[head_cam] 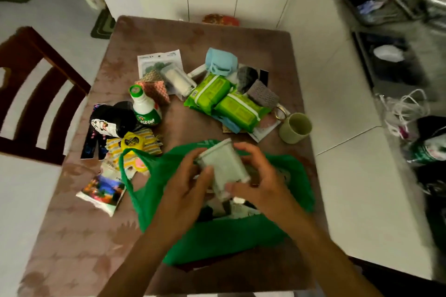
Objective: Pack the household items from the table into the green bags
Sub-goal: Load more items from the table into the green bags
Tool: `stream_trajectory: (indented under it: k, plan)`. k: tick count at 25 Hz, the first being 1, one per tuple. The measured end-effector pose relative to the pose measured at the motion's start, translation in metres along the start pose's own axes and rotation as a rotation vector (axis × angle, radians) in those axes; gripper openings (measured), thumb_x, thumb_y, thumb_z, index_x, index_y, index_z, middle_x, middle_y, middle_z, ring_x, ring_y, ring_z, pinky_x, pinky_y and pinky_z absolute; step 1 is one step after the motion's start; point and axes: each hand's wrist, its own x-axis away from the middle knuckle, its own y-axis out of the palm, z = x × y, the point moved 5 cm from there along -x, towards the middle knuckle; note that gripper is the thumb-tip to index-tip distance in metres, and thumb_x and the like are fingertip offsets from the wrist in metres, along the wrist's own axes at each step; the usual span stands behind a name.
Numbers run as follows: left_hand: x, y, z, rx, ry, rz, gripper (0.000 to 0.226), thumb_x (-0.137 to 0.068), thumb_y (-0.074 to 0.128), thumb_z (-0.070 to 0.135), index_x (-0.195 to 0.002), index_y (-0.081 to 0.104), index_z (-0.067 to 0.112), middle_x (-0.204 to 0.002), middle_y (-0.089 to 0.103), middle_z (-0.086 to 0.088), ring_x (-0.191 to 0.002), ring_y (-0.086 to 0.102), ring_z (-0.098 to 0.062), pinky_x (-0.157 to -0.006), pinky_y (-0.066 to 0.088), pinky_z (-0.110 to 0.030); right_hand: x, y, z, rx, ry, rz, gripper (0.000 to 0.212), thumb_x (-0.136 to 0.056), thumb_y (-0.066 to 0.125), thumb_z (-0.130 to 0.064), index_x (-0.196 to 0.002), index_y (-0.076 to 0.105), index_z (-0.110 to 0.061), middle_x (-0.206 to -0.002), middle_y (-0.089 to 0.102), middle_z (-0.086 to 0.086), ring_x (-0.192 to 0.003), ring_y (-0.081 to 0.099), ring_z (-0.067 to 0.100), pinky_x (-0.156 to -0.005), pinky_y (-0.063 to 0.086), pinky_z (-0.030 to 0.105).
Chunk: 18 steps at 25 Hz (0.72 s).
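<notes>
- Both hands hold a pale, frosted plastic container (pixel 223 168) over the open mouth of the green bag (pixel 217 236); the container is squarish with rounded corners and is tipped on its side.
- The left hand (pixel 187 178) curls its fingers round the container's left side, thumb across the front face.
- The right hand (pixel 257 176) wraps the right side, fingers bent over the far edge and thumb pressed near the lower end.
- The bag is soft, matte fabric, slumped and creased on the table (pixel 72 236), with one looped handle (pixel 125 169) standing up at its left (dark and pale things lie inside, too blurred to name).
- The table wears a brownish cloth with a faint leaf pattern.
- Beyond the bag lie two glossy lime-green wipe packs (pixel 226 101), side by side and touching.
- A light blue fabric item (pixel 220 61) sits behind them, and a grey knitted piece (pixel 261 96) just to their right.
- A pale green mug (pixel 295 128) rests on its side near the table's right edge.
- A white bottle with a green cap (pixel 144 106) stands to the left, beside a black pouch (pixel 115 119).
- Yellow striped packets (pixel 135 147) touch the bag's handle, and a colourful printed packet (pixel 102 191) lies nearer.
- A dark wooden chair (pixel 36 94) stands at the table's left.
</notes>
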Motion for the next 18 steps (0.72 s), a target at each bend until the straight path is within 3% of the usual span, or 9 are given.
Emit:
stream_trajectory:
  k: [2,3,4,6,8,10,12,15,18]
  plan:
    - [0.002,0.033,-0.024,-0.329,-0.025,-0.252,0.061,-0.091,0.056,0.047,-0.146,0.028,0.041,-0.118,0.066,0.016,-0.104,0.065,-0.006,-0.088,0.053,-0.028,0.013,-0.052,0.023,0.028,0.097,0.185,0.058,-0.076,0.078,-0.001,-0.115,0.058,-0.038,-0.116,0.062,-0.003,-0.103,0.066,0.022,-0.069,0.058,0.023]
    - [0.01,0.043,-0.043,-0.577,-0.007,-0.393,0.074,-0.087,0.06,0.053,-0.149,0.021,0.04,-0.128,0.059,0.016,-0.111,0.06,-0.006,-0.095,0.05,-0.028,0.025,-0.074,0.039,0.031,0.142,0.201,0.056,-0.076,0.075,0.006,-0.114,0.059,-0.032,-0.118,0.061,0.001,-0.109,0.063,0.027,-0.071,0.057,0.023]
    - [0.022,0.049,-0.059,-0.778,0.03,-0.527,0.076,-0.084,0.062,0.054,-0.148,0.024,0.04,-0.134,0.054,0.015,-0.117,0.056,-0.008,-0.099,0.048,-0.028,0.038,-0.092,0.054,0.044,0.181,0.181,0.055,-0.076,0.074,0.008,-0.113,0.059,-0.029,-0.12,0.061,0.004,-0.111,0.061,0.028,-0.073,0.058,0.024]
    - [0.046,0.059,-0.077,-0.909,0.114,-0.749,0.045,-0.087,0.06,0.045,-0.13,0.053,0.034,-0.129,0.062,0.008,-0.112,0.06,-0.012,-0.094,0.051,-0.028,0.057,-0.1,0.073,0.091,0.217,0.054,0.053,-0.075,0.078,0.001,-0.112,0.061,-0.033,-0.121,0.061,0.004,-0.106,0.065,0.022,-0.075,0.061,0.031]
    - [0.061,0.064,-0.076,-0.862,0.172,-0.901,0.022,-0.09,0.056,0.036,-0.104,0.068,0.024,-0.105,0.072,0.003,-0.092,0.066,-0.012,-0.078,0.053,-0.024,0.057,-0.081,0.076,0.232,0.13,-0.106,0.051,-0.073,0.082,-0.012,-0.114,0.062,-0.036,-0.12,0.06,-0.009,-0.107,0.063,0.014,-0.082,0.059,0.03]
    - [0.063,0.061,-0.072,-0.795,0.203,-0.92,0.02,-0.09,0.056,0.035,-0.091,0.069,0.02,-0.092,0.073,0.004,-0.08,0.065,-0.008,-0.069,0.05,-0.019,0.05,-0.049,0.077,0.495,0.012,-0.238,0.05,-0.071,0.082,-0.027,-0.116,0.062,-0.037,-0.118,0.055,-0.021,-0.112,0.055,0.003,-0.089,0.052,0.018]
    - [0.056,0.051,-0.065,-0.772,0.233,-0.87,0.019,-0.091,0.057,0.035,-0.088,0.07,0.021,-0.088,0.072,0.009,-0.074,0.063,-0.001,-0.065,0.048,-0.014,0.044,-0.029,0.075,0.659,-0.038,-0.279,0.049,-0.071,0.081,-0.033,-0.116,0.061,-0.037,-0.114,0.052,-0.022,-0.109,0.052,-0.001,-0.09,0.049,0.017]
    - [0.048,0.04,-0.057,-0.683,0.262,-0.824,0.013,-0.09,0.06,0.033,-0.088,0.07,0.027,-0.083,0.069,0.016,-0.065,0.051,0.019,-0.061,0.034,0.0,0.052,-0.036,0.079,0.624,0.025,-0.312,0.048,-0.071,0.075,-0.037,-0.116,0.06,-0.04,-0.114,0.053,-0.026,-0.112,0.051,-0.003,-0.093,0.049,0.017]
    - [0.052,0.043,-0.061,-0.681,0.3,-0.883,0.016,-0.09,0.059,0.034,-0.102,0.068,0.03,-0.099,0.072,0.014,-0.081,0.057,0.013,-0.076,0.033,0.002,0.059,-0.026,0.09,0.581,0.137,-0.393,0.044,-0.074,0.074,-0.034,-0.11,0.053,-0.046,-0.114,0.053,-0.029,-0.109,0.054,-0.005,-0.089,0.054,0.021]
